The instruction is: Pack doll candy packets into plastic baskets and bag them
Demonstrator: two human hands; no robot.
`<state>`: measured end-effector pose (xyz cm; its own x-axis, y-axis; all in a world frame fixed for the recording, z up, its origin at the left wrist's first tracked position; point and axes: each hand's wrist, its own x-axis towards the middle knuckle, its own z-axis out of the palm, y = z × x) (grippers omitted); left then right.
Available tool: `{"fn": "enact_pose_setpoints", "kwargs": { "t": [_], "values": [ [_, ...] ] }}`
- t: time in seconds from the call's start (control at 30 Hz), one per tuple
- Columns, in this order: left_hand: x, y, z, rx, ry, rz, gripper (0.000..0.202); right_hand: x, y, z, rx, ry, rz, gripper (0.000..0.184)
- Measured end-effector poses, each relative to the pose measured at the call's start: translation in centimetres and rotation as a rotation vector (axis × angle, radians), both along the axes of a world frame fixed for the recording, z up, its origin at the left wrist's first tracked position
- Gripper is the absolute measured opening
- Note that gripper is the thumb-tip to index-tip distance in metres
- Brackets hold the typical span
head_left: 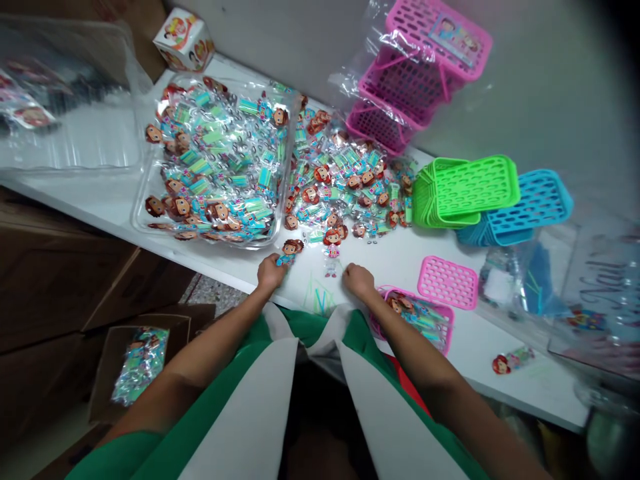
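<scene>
My left hand point(271, 271) is closed on a small cartoon-doll packet point(290, 251) at the near edge of the white table point(125, 200). My right hand point(358, 279) rests on the table with its fingers curled; what they hold, if anything, is hidden. A second doll packet point(331, 250) lies flat between the two hands. Beyond them sits a loose heap of the same packets point(345, 180), and a clear plastic tray point(150, 220) full of more packets. Beside my right forearm stands a pink basket point(440, 333) holding a few packets.
A pink lid point(447, 281) lies right of my right hand. Green baskets point(465, 190), blue baskets point(537, 203) and bagged pink baskets point(415, 73) stand at the back. A cardboard box point(107, 360) of packets sits on the floor left. Plastic bags point(540, 280) lie at right.
</scene>
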<state>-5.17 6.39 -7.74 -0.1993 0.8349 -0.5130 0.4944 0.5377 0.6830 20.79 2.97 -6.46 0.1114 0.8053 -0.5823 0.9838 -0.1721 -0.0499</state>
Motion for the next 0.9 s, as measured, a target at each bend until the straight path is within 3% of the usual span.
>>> {"fn": "enact_pose_setpoints", "kwargs": {
  "t": [0.17, 0.27, 0.37, 0.47, 0.57, 0.67, 0.77, 0.9],
  "values": [
    [-0.2, 0.4, 0.9, 0.108, 0.362, -0.243, 0.035, -1.0, 1.4, -0.5, 0.092, 0.112, -0.341, 0.045],
    [-0.7, -0.2, 1.2, 0.187, 0.504, -0.335, 0.046, -0.7, 2.5, -0.9, 0.087, 0.231, -0.462, 0.03],
    [-0.9, -1.0, 1.5, 0.381, 0.521, -0.521, 0.041, 0.0, 3.2, -1.0, 0.088, 0.285, -0.48, 0.022],
    [-0.3, -1.6, 1.6, 0.518, 0.429, -0.699, 0.034, -0.1, 3.4, -0.8, 0.127, 0.247, -0.486, 0.033],
    [0.7, -1.6, 1.3, 0.529, 0.398, -0.787, 0.031, -1.0, 3.8, -1.0, 0.173, 0.171, -0.459, 0.045],
    [1.6, -1.3, 1.0, 0.527, 0.405, -0.865, 0.03, -1.5, 4.9, -1.3, 0.181, 0.205, -0.46, 0.027],
    [2.3, -0.9, 1.1, 0.572, 0.417, -0.923, 0.033, -1.2, 6.2, -0.7, 0.186, 0.402, -0.53, 0.017],
    [3.6, 0.4, 2.2, 0.767, 0.397, -0.932, 0.053, -0.9, 6.7, 2.1, 0.058, 0.922, -0.634, 0.032]
  ]
}}
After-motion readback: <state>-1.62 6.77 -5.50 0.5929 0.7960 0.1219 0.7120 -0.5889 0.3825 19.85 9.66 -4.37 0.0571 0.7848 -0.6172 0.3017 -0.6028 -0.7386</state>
